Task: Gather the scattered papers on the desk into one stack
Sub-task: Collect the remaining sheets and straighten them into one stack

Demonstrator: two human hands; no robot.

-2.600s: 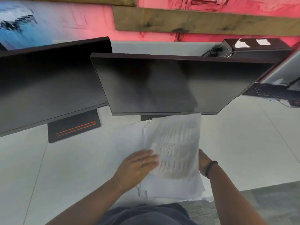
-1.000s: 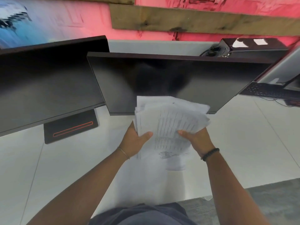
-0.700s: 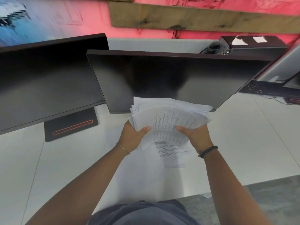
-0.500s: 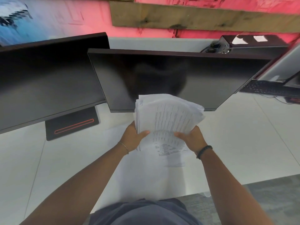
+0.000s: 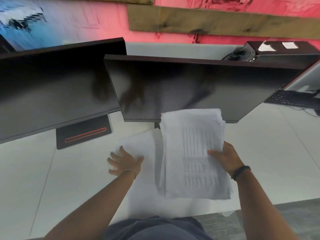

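A thick stack of printed white papers point(image 5: 192, 153) is lifted above the white desk point(image 5: 268, 161), its top edge in front of the middle monitor. My right hand point(image 5: 225, 157) grips the stack's right edge, thumb on the top sheet. A loose white sheet point(image 5: 138, 144) lies flat on the desk to the left of the stack. My left hand point(image 5: 123, 161) rests on that sheet with fingers spread and straight.
Two dark monitors point(image 5: 181, 87) point(image 5: 52, 87) stand close behind the papers, with a black stand base point(image 5: 83, 134) at the left. A black keyboard point(image 5: 294, 101) lies at the far right. The desk's front edge runs just below the stack.
My left hand has let go of the stack and moved left and down onto the loose sheet. My right hand alone now holds the stack, which has dropped lower and turned upright.
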